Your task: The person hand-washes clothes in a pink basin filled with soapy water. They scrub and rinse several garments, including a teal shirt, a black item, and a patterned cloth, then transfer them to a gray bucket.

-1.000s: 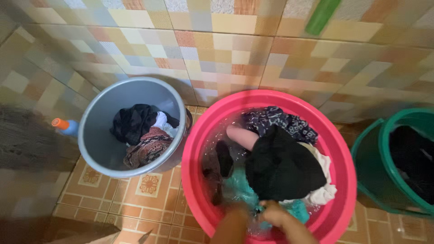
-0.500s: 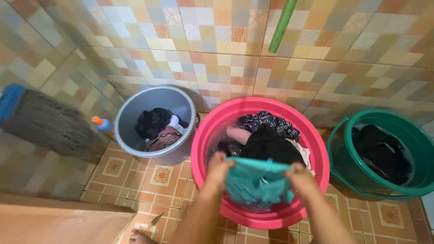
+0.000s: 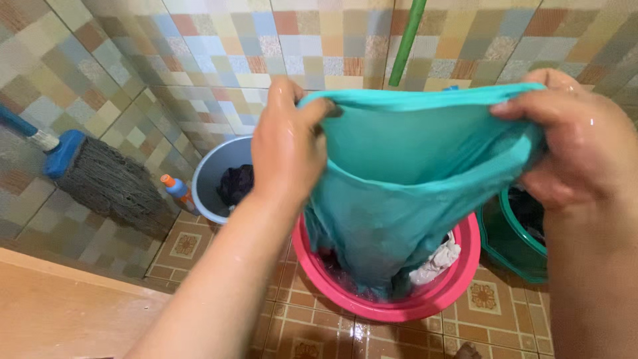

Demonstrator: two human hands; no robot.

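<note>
Teal cloth (image 3: 405, 179) held up wet, stretched between both hands, lower end hanging into pink basin (image 3: 399, 307) on the floor. Left hand (image 3: 287, 149) closed on cloth's left top edge, thumb over the hem. Right hand (image 3: 578, 143) closed on the right edge. White cloth (image 3: 435, 262) in the basin. Grey bucket (image 3: 207, 179) with dark clothes far left, orange-capped bottle (image 3: 178, 191) beside it, mop (image 3: 100, 176) against left wall. Green bucket (image 3: 515, 242) right. Green pipe (image 3: 407, 41) on far wall.
</note>
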